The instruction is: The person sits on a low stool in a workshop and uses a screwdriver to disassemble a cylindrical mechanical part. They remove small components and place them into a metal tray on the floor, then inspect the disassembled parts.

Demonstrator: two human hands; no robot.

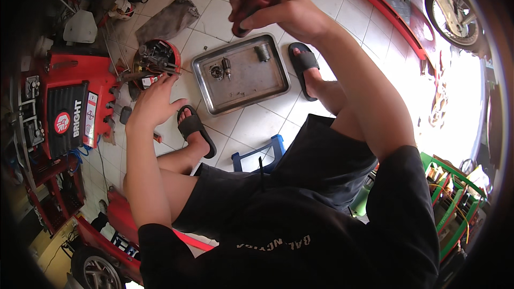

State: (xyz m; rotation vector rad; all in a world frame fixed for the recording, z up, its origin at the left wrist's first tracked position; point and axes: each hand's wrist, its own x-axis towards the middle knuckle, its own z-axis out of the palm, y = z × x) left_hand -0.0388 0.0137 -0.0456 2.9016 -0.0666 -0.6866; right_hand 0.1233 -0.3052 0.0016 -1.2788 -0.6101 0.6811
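My right hand (294, 13) is raised beyond the metal tray, its fingers wrapped around a screwdriver (258, 1) with a dark red handle. The shaft points up and away, cut off by the upper edge of the picture. To the left, my left hand (152, 101) reaches over a red basin (175, 56) with its fingers stretched out and the thumb apart. Its fingertips are at the near side of a greasy metal engine part (155, 56) in that basin; whether they touch it, I cannot tell. On the tray (241, 108) lie a dark cylinder (262, 53), a round gear-like part (216, 71) and a slim metal piece (226, 67).
A grey cloth (168, 18) lies on the tiled floor past the basin. Red workshop equipment (69, 104) stands at the left. A blue stool (259, 155) is between my legs. A motorcycle wheel (455, 16) is at the upper right, and a green crate (455, 203) at the lower right.
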